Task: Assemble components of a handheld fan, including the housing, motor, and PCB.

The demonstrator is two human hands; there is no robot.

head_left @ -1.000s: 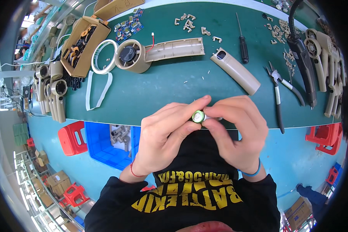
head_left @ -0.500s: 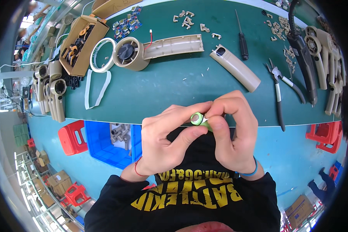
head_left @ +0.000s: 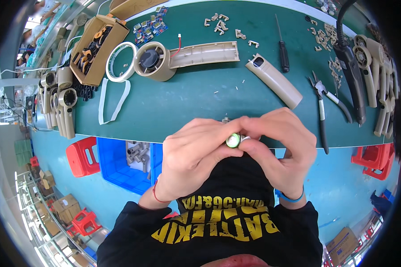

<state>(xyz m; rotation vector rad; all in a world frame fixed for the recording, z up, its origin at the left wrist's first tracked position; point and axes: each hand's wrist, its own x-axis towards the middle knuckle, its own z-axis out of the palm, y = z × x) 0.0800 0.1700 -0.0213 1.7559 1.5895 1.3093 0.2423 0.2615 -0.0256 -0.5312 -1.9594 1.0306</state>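
Just off the table's front edge, my left hand (head_left: 192, 155) is closed around a small green cylindrical battery (head_left: 232, 141), its round pale end showing between the fingers. My right hand (head_left: 286, 147) is pinched at the battery's right side, thumb and forefinger touching a small whitish bit there; its shape is mostly hidden by the fingers. On the table beyond lie a beige fan body (head_left: 155, 61) with an open half-handle and a short red lead, and a separate beige handle cover (head_left: 274, 81).
A screwdriver (head_left: 283, 55), pliers (head_left: 321, 93) and a black corded tool (head_left: 353, 73) lie to the right. White ring (head_left: 109, 66), strip loop (head_left: 103, 104) and carton (head_left: 79, 73) sit left. Small beige clips and blue circuit boards (head_left: 149, 27) are at the back. A blue bin (head_left: 109, 153) stands below the edge.
The right hand has shifted outward and rolled over, its fingers now higher beside the battery. The battery has moved slightly right and turned in the left hand, its end now facing up.
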